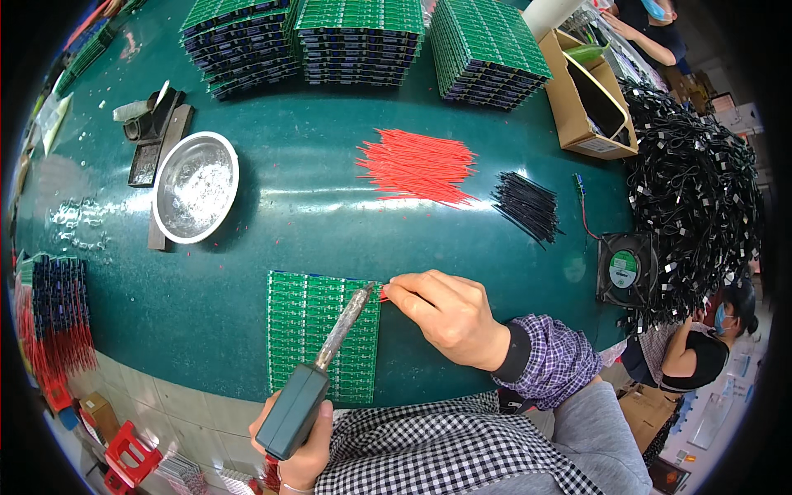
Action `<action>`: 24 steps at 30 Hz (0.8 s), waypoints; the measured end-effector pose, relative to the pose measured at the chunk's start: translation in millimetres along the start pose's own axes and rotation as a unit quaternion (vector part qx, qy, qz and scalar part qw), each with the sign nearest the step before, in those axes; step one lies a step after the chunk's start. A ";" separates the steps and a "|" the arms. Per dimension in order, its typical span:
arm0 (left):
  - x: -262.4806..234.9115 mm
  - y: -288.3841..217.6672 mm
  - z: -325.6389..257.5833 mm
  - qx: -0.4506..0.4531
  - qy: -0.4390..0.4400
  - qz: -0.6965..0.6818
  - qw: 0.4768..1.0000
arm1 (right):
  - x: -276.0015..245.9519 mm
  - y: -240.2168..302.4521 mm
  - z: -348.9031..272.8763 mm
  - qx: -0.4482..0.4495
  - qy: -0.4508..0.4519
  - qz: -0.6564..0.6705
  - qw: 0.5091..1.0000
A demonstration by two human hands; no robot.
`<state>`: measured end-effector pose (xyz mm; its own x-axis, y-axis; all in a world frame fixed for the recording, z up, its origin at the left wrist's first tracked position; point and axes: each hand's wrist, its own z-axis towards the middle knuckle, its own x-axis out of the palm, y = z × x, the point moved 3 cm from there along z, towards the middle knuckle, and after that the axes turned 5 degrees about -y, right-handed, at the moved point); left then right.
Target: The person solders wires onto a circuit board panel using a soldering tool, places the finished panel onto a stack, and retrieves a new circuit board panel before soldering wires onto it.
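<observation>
Board (290, 330) on the bench (190, 322): iron (299, 400) and wire (384, 294) at its far right corner.
Your left hand (307, 464) grips the iron by its handle, fingers wrapped around it; the shaft slants across the board, with the tip at the far edge near the right corner. Your right hand (445, 318) pinches the red wire between thumb and fingers at that corner; your fingers hide part of the wire. The board lies flat, directly before you. Beyond it, red wires (419, 167) lie heaped, with a smaller heap of black wires (526, 208) to their right. A bowl (157, 191) stands to the left; board stacks (360, 49) line the far side.
</observation>
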<state>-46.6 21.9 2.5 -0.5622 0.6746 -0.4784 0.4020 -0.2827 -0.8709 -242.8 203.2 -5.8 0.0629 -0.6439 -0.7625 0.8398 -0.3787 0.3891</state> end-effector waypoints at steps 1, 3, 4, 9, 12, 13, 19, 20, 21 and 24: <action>0.5 -1.6 1.8 0.000 0.000 0.000 1.000 | -0.1 0.2 0.1 -0.001 -0.001 -0.001 1.000; 1.6 -8.5 4.7 0.049 0.017 0.033 0.998 | -1.1 1.9 1.5 0.009 -0.003 0.000 1.000; 2.3 -10.6 6.2 0.050 0.017 0.033 0.998 | -1.4 2.0 2.0 0.020 -0.004 0.000 1.000; 5.5 -17.0 8.6 0.053 0.040 0.043 0.997 | -1.1 1.6 2.1 0.021 -0.004 0.001 1.000; 6.0 -19.1 8.5 0.066 0.038 0.050 0.996 | -0.9 1.2 1.7 0.023 0.000 0.001 1.000; 6.1 -18.6 8.4 0.066 0.038 0.050 0.996 | -0.7 1.0 1.6 0.023 0.002 -0.001 1.000; -2.8 1.5 -2.1 0.042 0.017 0.029 0.999 | 0.7 -1.2 -0.8 0.001 0.000 0.001 1.000; -5.5 4.5 -5.2 0.023 0.030 0.029 0.999 | 0.2 -1.1 -0.6 0.001 0.000 0.001 1.000; -6.6 6.1 -6.6 0.003 0.043 0.028 0.999 | 0.1 -0.9 -0.2 0.002 -0.001 0.001 1.000; -7.1 5.6 -6.8 -0.026 0.045 0.019 0.998 | 0.6 -0.3 -0.2 0.002 -0.004 0.000 1.000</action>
<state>-35.4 20.2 1.8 -0.4796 0.7236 -0.4964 0.4600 -0.2744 -0.8445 -242.9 203.0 -6.5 0.0584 -0.6491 -0.7585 0.8381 -0.3809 0.3906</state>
